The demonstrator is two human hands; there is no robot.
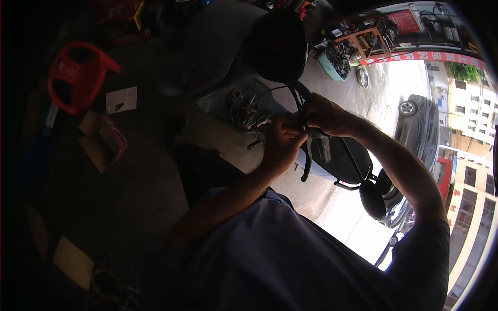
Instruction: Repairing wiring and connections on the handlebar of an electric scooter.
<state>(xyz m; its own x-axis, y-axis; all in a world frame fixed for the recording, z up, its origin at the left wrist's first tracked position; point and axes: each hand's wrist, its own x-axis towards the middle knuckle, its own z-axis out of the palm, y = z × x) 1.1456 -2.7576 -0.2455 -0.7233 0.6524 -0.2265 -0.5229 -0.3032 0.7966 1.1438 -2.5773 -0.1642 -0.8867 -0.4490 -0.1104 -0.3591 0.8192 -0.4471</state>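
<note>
In front of me stands a scooter with a black rounded front part (280, 49) and a dark seat (348, 161). Both of my hands meet at its handlebar, where black cables (298, 96) run down. My left hand (282, 142) has its fingertips pinched together beside the bar; what lies between them is hidden. From the right, my right hand (328, 116) closes its fingers around the bar area by the cables, though the exact part it grips cannot be made out. Just below the hands are a clear-looking handle grip (322, 149) and a black brake lever (307, 167).
A round black mirror (372, 200) sticks out at the right. Loose parts (244, 115) lie on the scooter's floorboard. A red plastic chair (78, 78) and an open cardboard box (104, 140) stand at left. A teal tub of parts (333, 63) sits at the back; a car (419, 127) is outside.
</note>
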